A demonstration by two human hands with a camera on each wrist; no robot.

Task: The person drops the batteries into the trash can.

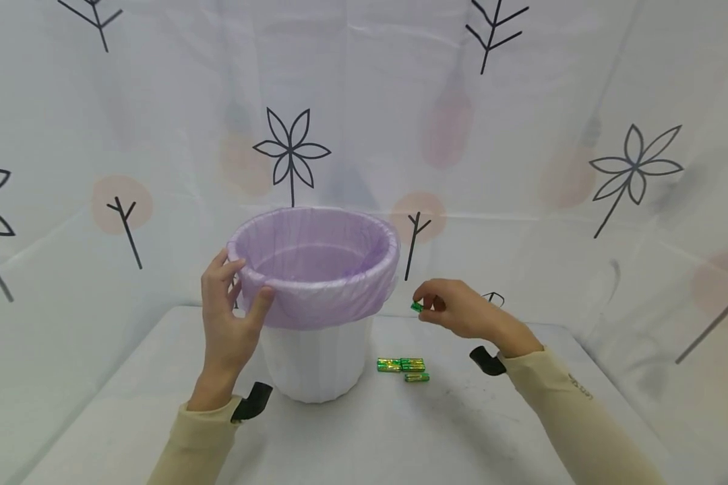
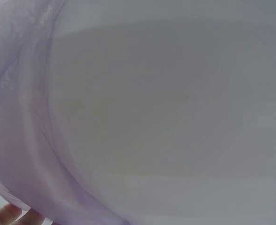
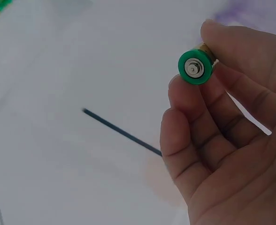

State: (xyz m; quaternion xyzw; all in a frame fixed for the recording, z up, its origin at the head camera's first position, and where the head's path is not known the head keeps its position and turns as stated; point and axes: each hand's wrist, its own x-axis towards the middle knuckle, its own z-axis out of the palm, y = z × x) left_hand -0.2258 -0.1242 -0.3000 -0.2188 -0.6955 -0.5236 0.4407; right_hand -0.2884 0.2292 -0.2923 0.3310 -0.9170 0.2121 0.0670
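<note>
A white trash can stands upright on the table, lined with a thin purple bag folded down over its rim. My left hand holds the can at its left rim, thumb on the near side and fingers around the left edge. The bag's fold and the can's white wall fill the left wrist view. Right of the can, above the table, my right hand pinches a green and gold battery between thumb and fingers. Its metal terminal end faces the right wrist camera.
Several green and gold batteries lie grouped on the white table, just right of the can's base. One battery sits slightly nearer. Behind the table hangs a white cloth printed with flowers and twigs.
</note>
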